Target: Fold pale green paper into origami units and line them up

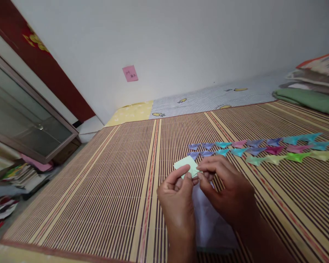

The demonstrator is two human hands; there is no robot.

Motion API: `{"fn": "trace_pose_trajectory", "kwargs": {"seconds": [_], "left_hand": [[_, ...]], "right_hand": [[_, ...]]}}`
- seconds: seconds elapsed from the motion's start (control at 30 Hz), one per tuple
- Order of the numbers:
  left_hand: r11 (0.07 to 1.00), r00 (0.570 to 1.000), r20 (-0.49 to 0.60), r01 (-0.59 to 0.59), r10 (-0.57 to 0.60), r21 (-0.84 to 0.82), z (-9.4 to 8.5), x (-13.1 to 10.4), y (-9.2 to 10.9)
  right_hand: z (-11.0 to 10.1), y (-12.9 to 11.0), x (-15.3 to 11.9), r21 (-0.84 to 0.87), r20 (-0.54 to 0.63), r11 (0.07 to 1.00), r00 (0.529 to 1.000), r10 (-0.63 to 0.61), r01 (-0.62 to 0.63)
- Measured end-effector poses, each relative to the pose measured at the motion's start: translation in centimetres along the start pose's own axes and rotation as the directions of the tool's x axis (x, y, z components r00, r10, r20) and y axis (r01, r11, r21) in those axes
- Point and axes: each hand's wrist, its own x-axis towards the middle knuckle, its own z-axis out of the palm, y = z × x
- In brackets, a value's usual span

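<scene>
A small folded piece of pale green origami paper point(186, 161) is held up between both hands above the striped mat. My left hand point(178, 193) grips its left and lower part, thumb and forefinger closed on it. My right hand point(230, 186) pinches its right corner between thumb and fingertips. Just beyond the hands, several folded paper pieces point(238, 151) in blue, purple, pink and green lie in rows on the mat. Under my wrists is a whitish-lilac sheet point(212, 223), partly hidden by my hands.
The striped bamboo mat point(112, 182) covers the bed. Along the wall runs patterned cloth point(197, 98), with folded bedding point(309, 100) stacked at the back right. A pink note point(130, 73) is stuck to the wall. A glass-panelled door point(24, 109) and piled books point(19, 177) are at the left.
</scene>
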Motion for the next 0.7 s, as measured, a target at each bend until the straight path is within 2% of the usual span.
{"fn": "trace_pose_trajectory", "kwargs": {"seconds": [0.33, 0.53, 0.7], "left_hand": [[0.982, 0.992, -0.009, -0.124, 0.127, 0.142, 0.11, -0.42, -0.13], [0.987, 0.994, 0.016, -0.105, 0.104, 0.118, 0.1, -0.54, -0.1], [0.992, 0.996, 0.016, -0.084, 0.083, 0.092, 0.11, -0.34, 0.03]], "right_hand": [[-0.43, -0.21, 0.31, -0.001, 0.02, 1.0, 1.0, 0.024, -0.024], [-0.13, -0.2, 0.19, 0.004, -0.042, 0.999, 0.998, 0.043, -0.043], [-0.27, -0.09, -0.14, 0.042, -0.028, 0.993, 0.993, 0.116, -0.115]]}}
